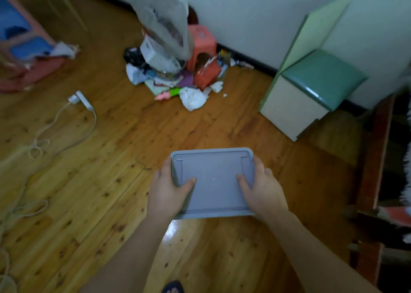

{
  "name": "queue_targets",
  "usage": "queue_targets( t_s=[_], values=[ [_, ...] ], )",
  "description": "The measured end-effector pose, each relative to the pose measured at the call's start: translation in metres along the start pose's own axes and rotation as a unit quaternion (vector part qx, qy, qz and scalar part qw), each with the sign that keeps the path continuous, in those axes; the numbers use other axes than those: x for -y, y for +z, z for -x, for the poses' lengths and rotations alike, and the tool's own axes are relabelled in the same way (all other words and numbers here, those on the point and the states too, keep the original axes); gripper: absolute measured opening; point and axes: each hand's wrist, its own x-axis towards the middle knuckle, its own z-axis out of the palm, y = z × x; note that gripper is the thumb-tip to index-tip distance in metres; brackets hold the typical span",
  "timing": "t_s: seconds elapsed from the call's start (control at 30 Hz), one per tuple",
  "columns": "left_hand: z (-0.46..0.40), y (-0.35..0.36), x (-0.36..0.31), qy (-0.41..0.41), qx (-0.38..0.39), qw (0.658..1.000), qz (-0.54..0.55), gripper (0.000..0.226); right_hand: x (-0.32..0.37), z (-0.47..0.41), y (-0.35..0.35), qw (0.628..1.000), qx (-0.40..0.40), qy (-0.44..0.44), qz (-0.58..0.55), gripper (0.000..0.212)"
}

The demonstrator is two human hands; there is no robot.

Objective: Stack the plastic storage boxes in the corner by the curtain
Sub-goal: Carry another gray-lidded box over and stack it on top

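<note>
your forearms reach out from the bottom of the view, and a dark slipper shows at the bottom edge between them. both hands carry a grey box above the wooden floor, lid up, long side across you. your left hand grasps the left end, thumb lying on the lid and fingers wrapped around the edge. your right hand grasps the right end the same way, thumb on top. the box is held in the air in front of you, over bare floor, well apart from the wall.

ahead, against the wall, sits a heap of clutter: crumpled white paper, a clear plastic bag, an orange stool and small bright scraps. to its right a cream cabinet with a green top stands by the wall, a pale green board leaning behind it. on the left a white power strip lies on the floor, its cord trailing in loops toward you. dark wooden furniture fills the right edge.
</note>
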Motion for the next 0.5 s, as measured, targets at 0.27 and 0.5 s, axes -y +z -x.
queue_targets(
  t_s=[0.27,0.5],
  values=[
    [0.003,-0.076,-0.125,0.084,-0.043,0.995,-0.028,0.092,0.038,0.012,-0.140,0.996,-0.084,-0.004,0.008,0.066],
    [0.015,-0.149,-0.228,0.140,-0.083,0.986,-0.044,0.075,0.076,0.022,-0.252,0.991,-0.135,-0.025,0.003,0.065]
  ],
)
